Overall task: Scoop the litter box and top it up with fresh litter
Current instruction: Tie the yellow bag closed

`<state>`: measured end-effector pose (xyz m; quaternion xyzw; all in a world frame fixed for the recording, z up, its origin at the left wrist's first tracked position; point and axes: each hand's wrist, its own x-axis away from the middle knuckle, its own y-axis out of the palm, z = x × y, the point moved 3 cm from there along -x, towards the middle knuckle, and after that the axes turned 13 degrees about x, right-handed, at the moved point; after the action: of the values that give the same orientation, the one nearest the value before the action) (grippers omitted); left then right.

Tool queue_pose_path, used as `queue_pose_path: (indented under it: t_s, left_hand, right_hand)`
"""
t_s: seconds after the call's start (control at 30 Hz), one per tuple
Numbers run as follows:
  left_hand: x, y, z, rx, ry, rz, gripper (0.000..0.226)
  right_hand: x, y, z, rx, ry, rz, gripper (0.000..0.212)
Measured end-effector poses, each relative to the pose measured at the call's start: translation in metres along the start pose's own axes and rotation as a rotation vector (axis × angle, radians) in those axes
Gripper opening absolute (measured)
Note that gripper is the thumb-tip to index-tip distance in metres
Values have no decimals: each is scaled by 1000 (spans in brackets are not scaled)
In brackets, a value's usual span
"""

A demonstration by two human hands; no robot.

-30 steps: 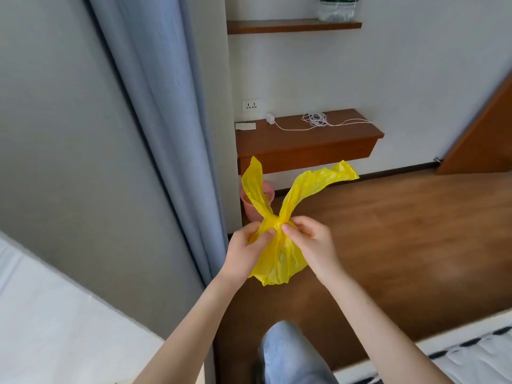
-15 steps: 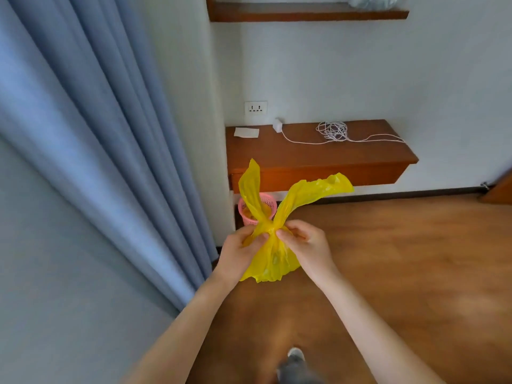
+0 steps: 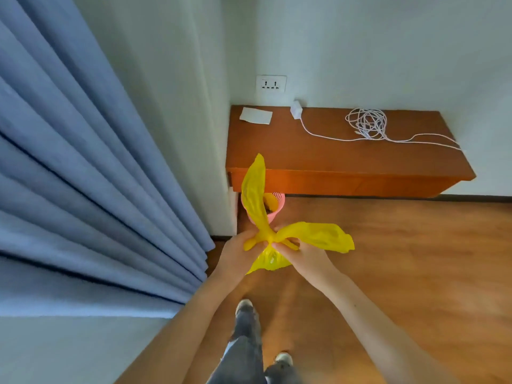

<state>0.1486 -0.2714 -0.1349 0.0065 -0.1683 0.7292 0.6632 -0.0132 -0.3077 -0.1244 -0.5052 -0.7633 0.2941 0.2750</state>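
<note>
A small yellow plastic bag (image 3: 267, 260) hangs in front of me over the wooden floor. Its two handle flaps stick out from a twisted neck, one upward (image 3: 253, 189) and one to the right (image 3: 321, 235). My left hand (image 3: 238, 252) pinches the neck from the left. From the right, my right hand (image 3: 302, 252) pinches the same neck. The bag's full bottom sags between my hands. No litter box or scoop is in view.
A pink mesh bin (image 3: 273, 207) stands on the floor just beyond the bag, under a low wooden shelf (image 3: 346, 162) carrying a white cable coil (image 3: 365, 123), charger and paper slip. A blue curtain (image 3: 97, 176) hangs at the left. My legs and shoes (image 3: 245, 306) are below.
I have walked closer to the shelf and bin, and the view tilts further down. The right handle flap has dropped from pointing up-right to lying sideways. Both hands keep their grip.
</note>
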Motion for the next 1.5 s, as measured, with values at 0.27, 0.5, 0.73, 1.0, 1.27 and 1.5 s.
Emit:
queue_pose_path:
  t_s: [0.27, 0.5, 0.73, 1.0, 1.27, 1.5]
  left_hand:
    - [-113, -22, -99, 36, -106, 2, 24]
    - [-206, -19, -201, 105, -163, 88, 17]
    - [-294, 10, -292, 98, -136, 104, 12]
    - [-386, 49, -380, 92, -125, 132, 14]
    - [-454, 63, -440, 28, -93, 117, 10]
    - [-499, 68, -484, 54, -78, 142, 8]
  right_hand:
    - [-102, 91, 77, 199, 22, 34, 10]
    - [-183, 176, 169, 214, 301, -168, 45]
    - [-263, 244, 260, 276, 267, -148, 50]
    - [-372, 283, 329, 19, 462, 121, 26]
    - [-482, 344, 388, 12, 518, -175, 35]
    - [-524, 406, 430, 117, 491, -211, 49]
